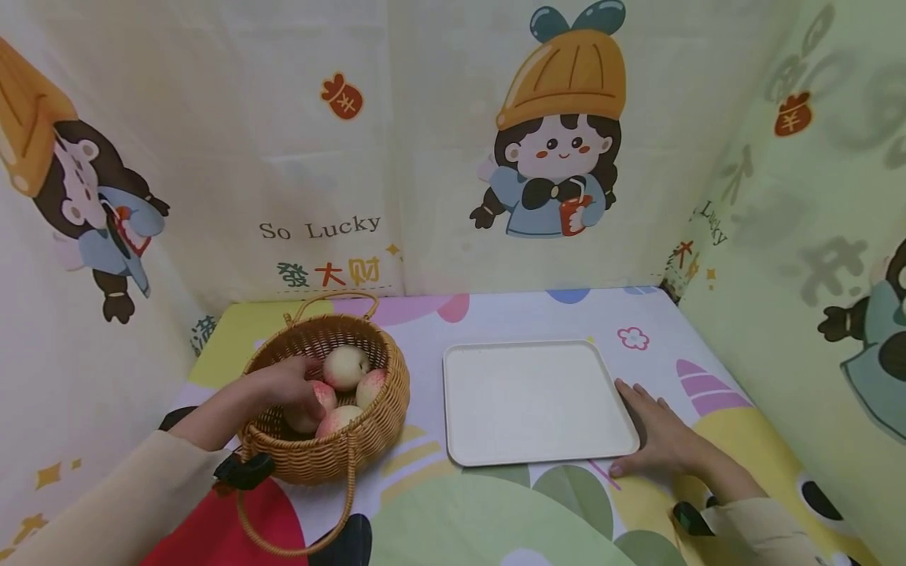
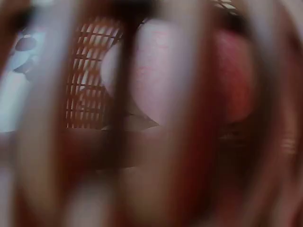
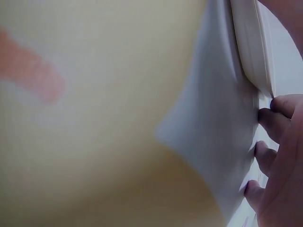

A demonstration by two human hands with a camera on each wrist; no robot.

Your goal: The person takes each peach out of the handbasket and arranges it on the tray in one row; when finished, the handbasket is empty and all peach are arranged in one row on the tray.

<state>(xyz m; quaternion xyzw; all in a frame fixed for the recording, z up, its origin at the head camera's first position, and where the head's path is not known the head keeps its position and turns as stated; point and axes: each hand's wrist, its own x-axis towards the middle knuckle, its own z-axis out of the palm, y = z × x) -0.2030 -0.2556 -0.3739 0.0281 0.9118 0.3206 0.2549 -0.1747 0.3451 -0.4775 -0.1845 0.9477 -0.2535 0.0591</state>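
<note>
On the left stands a round wicker basket [image 1: 396, 393] with several pale pink-and-cream peaches in it. My left hand [image 1: 279, 385] reaches in over the rim, thumb and fingers curled about a peach [image 1: 324, 395] on the left side. Another peach [image 1: 346, 367] lies just beyond the fingers. In the left wrist view, blurred fingers cover much of a pink peach [image 2: 156, 71], so the contact is partly hidden. To the right lies a white rectangular tray [image 1: 534, 405]. My right hand [image 1: 661, 436] rests at its right edge, fingers [image 3: 274, 120] extended alongside the rim.
A patterned cloth [image 1: 495, 519] covers the table. One basket handle [image 1: 311, 550] hangs down at the front, and the other stands at the back. Printed fabric walls [image 1: 439, 173] enclose the back and both sides.
</note>
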